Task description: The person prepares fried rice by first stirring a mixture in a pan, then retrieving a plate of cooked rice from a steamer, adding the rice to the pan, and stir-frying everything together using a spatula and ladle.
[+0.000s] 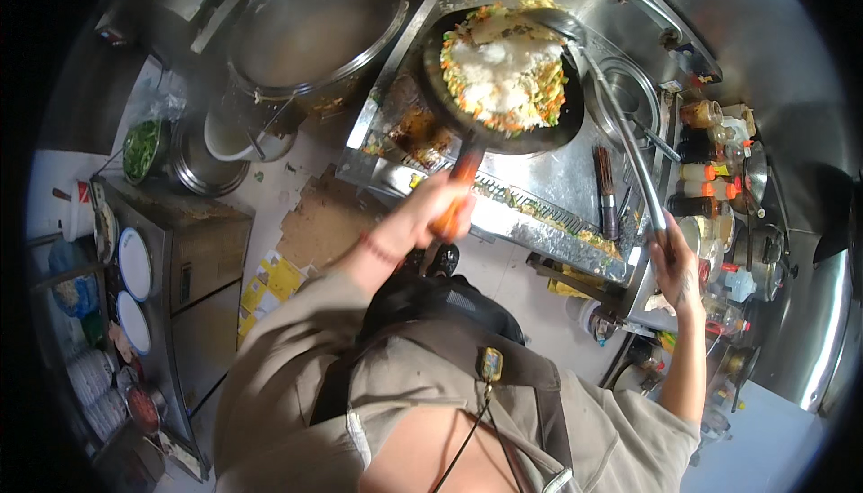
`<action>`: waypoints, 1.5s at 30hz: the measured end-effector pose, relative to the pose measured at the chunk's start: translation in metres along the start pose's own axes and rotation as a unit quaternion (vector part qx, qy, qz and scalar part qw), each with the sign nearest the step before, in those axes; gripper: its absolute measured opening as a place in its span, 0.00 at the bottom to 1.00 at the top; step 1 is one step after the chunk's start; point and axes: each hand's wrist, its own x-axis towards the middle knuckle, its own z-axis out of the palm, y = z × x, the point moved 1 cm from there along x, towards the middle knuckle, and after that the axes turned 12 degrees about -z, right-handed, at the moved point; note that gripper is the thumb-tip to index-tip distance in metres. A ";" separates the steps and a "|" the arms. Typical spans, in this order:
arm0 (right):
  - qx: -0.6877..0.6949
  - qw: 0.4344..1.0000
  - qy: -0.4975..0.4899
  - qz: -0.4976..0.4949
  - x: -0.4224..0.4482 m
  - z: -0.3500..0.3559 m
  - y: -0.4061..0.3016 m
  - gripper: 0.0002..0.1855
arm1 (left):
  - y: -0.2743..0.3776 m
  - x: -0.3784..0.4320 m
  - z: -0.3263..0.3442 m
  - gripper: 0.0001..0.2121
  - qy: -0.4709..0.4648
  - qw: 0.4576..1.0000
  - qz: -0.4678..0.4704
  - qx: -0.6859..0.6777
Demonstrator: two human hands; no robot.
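Note:
My left hand (441, 206) grips the orange-brown handle of a dark wok (438, 105), which is over the steel stove. In the wok lies a heap of white rice with chopped vegetables (506, 78), orange and green pieces among it; some of the heap is blurred. My right hand (674, 267) is closed around the long handle of a metal ladle (623, 125). The ladle's dark bowl (554, 21) rests at the far right side of the food, partly over the wok's rim.
A bamboo wok brush (607, 196) lies on the steel stove top (539, 179). Right of the wok sits a round metal pot (630, 92). Several sauce bottles (698, 173) line the right side. A large steaming pot (317, 34) stands at left, with two plates (135, 264) on a steel cabinet.

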 end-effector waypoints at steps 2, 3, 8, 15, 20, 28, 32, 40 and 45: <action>-0.025 1.000 -0.009 -0.007 -0.006 0.005 -0.003 0.23 | 0.024 0.031 0.010 0.06 0.137 0.991 -0.005 -0.004; -0.029 0.998 -0.040 0.027 -0.003 0.021 0.005 0.23 | 0.027 0.044 0.004 0.05 0.135 0.991 -0.001 0.000; -0.035 0.977 -0.133 0.164 0.030 0.085 0.039 0.19 | 0.012 0.089 -0.009 0.03 0.125 0.992 -0.022 0.026; -0.222 0.964 -0.143 -0.040 0.002 0.091 0.002 0.17 | 0.009 0.079 -0.016 0.04 0.148 0.988 -0.012 0.037; -0.072 0.993 -0.090 0.008 0.040 0.050 -0.012 0.18 | 0.009 0.076 -0.023 0.03 0.141 0.990 -0.004 0.020; -0.090 0.991 -0.101 -0.004 0.082 0.106 0.023 0.19 | 0.008 0.084 -0.024 0.04 0.137 0.990 -0.007 0.013; 0.050 0.995 -0.043 0.068 0.088 0.104 0.010 0.20 | 0.010 0.071 -0.023 0.04 0.146 0.989 -0.003 0.010; -0.245 0.959 -0.127 -0.065 -0.037 0.102 -0.004 0.35 | 0.006 0.010 0.005 0.04 0.130 0.991 0.009 0.021; -0.182 0.966 -0.139 -0.117 -0.016 0.039 0.026 0.26 | 0.002 0.018 0.006 0.08 0.076 0.997 -0.017 0.026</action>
